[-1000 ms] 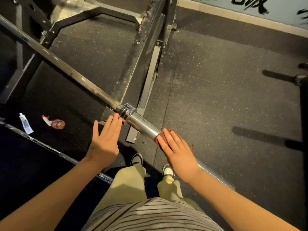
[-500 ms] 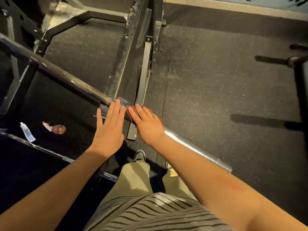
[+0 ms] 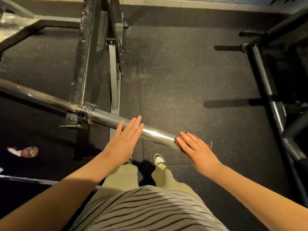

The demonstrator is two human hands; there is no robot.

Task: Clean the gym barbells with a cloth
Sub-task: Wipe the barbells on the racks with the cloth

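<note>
The barbell lies across a rack, its dark shaft (image 3: 41, 98) running left and its chrome sleeve (image 3: 155, 135) pointing toward me on the right. My right hand (image 3: 195, 150) lies with straight fingers over a reddish-brown cloth (image 3: 210, 144), pressing it on the sleeve near its outer end. Only the cloth's edges show beside the hand. My left hand (image 3: 124, 142) is flat with fingers straight, over the middle of the sleeve; whether it touches the metal I cannot tell.
The rack's worn upright and base rails (image 3: 86, 64) stand behind the collar. A black frame with pegs (image 3: 266, 90) fills the right side. A small spray bottle (image 3: 25, 151) lies on the dark rubber floor at left, near another bar (image 3: 25, 180).
My right hand slid the cloth in to the collar, then back out to the sleeve's outer end. My left hand has moved from beside the collar to over the sleeve.
</note>
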